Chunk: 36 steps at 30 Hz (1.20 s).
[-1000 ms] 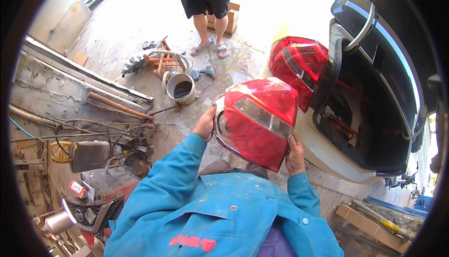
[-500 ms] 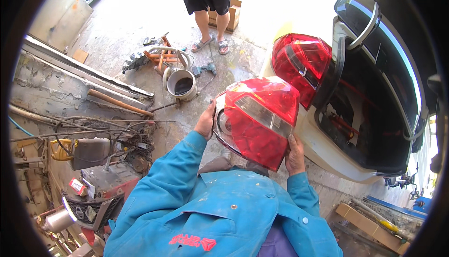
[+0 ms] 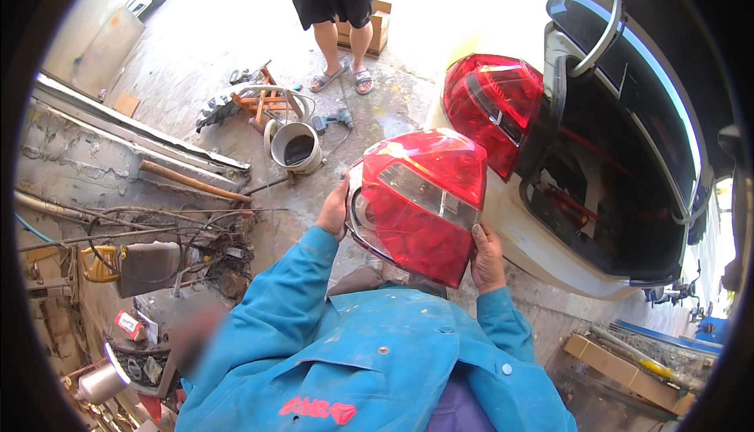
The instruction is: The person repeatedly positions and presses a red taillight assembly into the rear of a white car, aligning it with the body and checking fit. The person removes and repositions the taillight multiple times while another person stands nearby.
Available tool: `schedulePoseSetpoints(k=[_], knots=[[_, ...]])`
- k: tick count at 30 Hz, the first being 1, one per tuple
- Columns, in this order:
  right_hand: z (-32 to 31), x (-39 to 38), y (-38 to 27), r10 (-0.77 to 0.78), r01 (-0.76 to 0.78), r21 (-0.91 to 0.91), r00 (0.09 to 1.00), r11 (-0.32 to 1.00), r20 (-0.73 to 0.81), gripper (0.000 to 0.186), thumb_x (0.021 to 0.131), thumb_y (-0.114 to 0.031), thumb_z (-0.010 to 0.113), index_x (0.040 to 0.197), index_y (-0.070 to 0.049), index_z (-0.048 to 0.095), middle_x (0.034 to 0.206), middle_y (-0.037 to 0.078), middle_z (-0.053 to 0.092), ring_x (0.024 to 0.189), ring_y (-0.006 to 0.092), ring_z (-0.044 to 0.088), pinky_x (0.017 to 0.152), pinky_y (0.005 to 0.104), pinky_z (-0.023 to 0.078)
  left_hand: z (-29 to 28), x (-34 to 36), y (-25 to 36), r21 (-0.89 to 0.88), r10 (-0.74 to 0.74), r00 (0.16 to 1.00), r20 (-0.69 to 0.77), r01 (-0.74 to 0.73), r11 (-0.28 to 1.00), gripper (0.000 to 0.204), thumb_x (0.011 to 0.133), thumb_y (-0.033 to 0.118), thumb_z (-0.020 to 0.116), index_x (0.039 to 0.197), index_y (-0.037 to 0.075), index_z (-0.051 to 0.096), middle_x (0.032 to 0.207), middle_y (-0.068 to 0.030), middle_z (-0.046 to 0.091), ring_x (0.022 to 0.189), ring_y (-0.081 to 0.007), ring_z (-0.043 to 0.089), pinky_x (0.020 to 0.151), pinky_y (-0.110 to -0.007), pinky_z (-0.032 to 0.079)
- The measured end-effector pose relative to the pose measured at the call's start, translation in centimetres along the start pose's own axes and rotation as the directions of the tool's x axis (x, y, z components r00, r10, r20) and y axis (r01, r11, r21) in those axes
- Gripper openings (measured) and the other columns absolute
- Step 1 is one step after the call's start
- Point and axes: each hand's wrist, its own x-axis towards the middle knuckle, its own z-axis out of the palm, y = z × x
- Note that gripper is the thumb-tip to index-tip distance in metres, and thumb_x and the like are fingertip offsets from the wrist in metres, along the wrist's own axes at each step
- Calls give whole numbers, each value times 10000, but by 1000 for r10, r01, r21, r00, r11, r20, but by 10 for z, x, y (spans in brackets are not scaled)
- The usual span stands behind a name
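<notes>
Tail light, red with a clear band, sits between the wearer's two hands, held up in front of the blue jacket and just beside the open rear of a pale car. The left hand grips its left edge, most of the fingers lost behind the housing; the right hand pinches the lower right side, thumb on the lens, other fingers mostly tucked out of my sight. Its back is turned away, so I can't make out what is there. Another red lamp is at the car's corner, near the held one, though I can't judge the gap between them. Dark shadow swallows much of the trunk. A person in black shorts and sandals is cut off above the waist, partly covering a cardboard box. Nearby on the floor stands a bucket, its dark contents unclear, with a power drill beside it. A smudged blur hides whatever lies by the left sleeve.
</notes>
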Motion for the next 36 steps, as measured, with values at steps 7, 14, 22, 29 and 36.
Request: schedulePoseSetpoints(k=[7,14,22,29,36], knots=[[0,-5,2,-29,29,15,999,999,16,569,1104,-288,799,1550,30,644,1502,101,719,1382,201,642,1253,362,437,-18,4,-14,-22,-9,998,68,10,1000,711,1230,566,445,1726,56,467,1644,-125,641,1444,-249,665,1219,-421,539],[-5,-11,1,-27,27,6,1000,1000,10,561,1086,-292,822,1520,24,659,1446,86,732,1329,204,660,1220,362,464,-17,5,-23,1,-23,999,43,23,1000,682,1223,536,485,1692,41,509,1608,-158,671,1426,-278,689,1210,-448,561],[-1,-26,-12,-31,29,-54,999,998,-33,581,1015,-287,895,1460,11,670,1342,90,747,1217,175,685,1145,342,506,-10,0,-42,-8,-19,1000,23,19,1000,738,1197,571,527,1709,41,496,1678,-185,610,1502,-320,626,1279,-474,493],[4,-32,-17,-94,92,-101,995,991,-12,615,965,-371,954,1373,-19,657,1219,41,728,1118,135,664,1046,306,520,7,-3,-30,43,100,992,80,-104,994,751,1195,520,575,1764,58,412,1757,-127,522,1577,-285,538,1320,-453,428],[6,-35,-23,-98,97,-217,995,971,6,648,926,-411,989,1328,-30,653,1167,24,708,1070,120,639,982,305,520,0,1,-35,119,151,978,144,-169,978,751,1198,497,577,1780,62,388,1772,-123,497,1603,-268,493,1345,-435,374]])
